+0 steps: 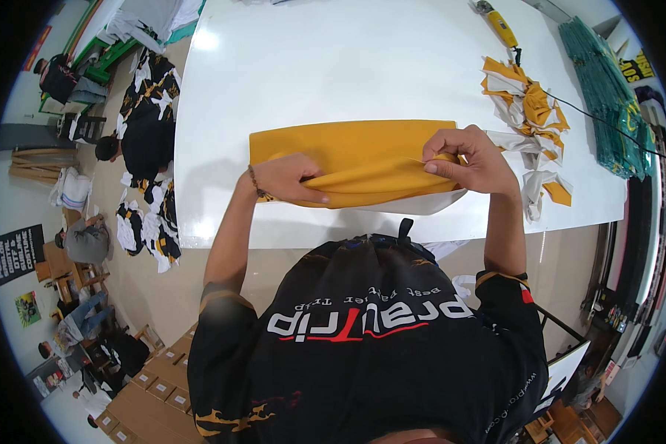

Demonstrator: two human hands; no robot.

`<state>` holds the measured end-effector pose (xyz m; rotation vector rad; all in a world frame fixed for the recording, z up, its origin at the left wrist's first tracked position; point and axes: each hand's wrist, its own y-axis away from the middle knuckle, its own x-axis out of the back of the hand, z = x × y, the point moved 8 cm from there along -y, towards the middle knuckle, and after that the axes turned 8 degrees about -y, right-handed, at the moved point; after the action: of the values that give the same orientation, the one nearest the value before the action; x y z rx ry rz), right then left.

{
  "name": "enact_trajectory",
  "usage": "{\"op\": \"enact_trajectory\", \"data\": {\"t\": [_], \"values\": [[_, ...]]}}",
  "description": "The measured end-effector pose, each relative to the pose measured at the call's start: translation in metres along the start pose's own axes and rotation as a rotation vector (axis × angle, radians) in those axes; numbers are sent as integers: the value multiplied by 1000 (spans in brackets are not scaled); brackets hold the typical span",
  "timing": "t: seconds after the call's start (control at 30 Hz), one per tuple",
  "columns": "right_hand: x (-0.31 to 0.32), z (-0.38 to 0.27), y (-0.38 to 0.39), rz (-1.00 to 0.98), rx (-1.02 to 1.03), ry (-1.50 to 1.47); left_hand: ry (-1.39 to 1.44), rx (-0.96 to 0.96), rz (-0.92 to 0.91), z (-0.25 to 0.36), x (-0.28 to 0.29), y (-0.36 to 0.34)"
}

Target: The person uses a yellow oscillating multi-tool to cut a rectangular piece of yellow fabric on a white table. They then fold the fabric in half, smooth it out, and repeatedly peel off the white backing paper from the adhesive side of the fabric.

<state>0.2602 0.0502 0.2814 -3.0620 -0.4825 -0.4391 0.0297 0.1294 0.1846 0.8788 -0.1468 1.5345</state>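
Note:
A yellow fabric panel (351,137) lies across the near part of a white table (288,59), its near side lifted in a loose fold, with white material showing below it. My left hand (288,177) grips the fold at its left end, some fingers hidden in the cloth. My right hand (462,161) pinches the fabric between thumb and fingers at its right end.
A yellow corded power tool (502,28) lies at the back right, near yellow-and-white scraps (536,107) and teal bundles (599,96). Left of the table are black-and-white fabric piles (155,237) and several people, including one crouched in black (144,140). Cardboard boxes (152,385) stand behind me.

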Motion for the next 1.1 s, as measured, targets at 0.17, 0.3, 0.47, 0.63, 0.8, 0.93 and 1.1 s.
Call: {"op": "enact_trajectory", "data": {"t": [0.17, 0.3, 0.47, 0.63, 0.8, 0.93, 1.1], "values": [[-9, 78, 14, -95, -311, 208, -167, 187, 209, -87, -25, 40], [-18, 153, 50, -190, -517, 342, -163, 531, 170, -121, -33, 76], [15, 200, 88, 17, -442, 219, -112, 580, 289, -160, -33, 118], [61, 224, 95, 289, -336, -76, 120, 851, 298, -204, -14, 140], [85, 286, 85, 509, -410, -333, 579, 551, 675, -284, -31, 87], [94, 294, 60, 635, -407, -88, 601, 643, 829, -338, -56, 87], [116, 316, 57, 799, -360, 126, 328, 847, 1038, -320, -46, 78]]}}
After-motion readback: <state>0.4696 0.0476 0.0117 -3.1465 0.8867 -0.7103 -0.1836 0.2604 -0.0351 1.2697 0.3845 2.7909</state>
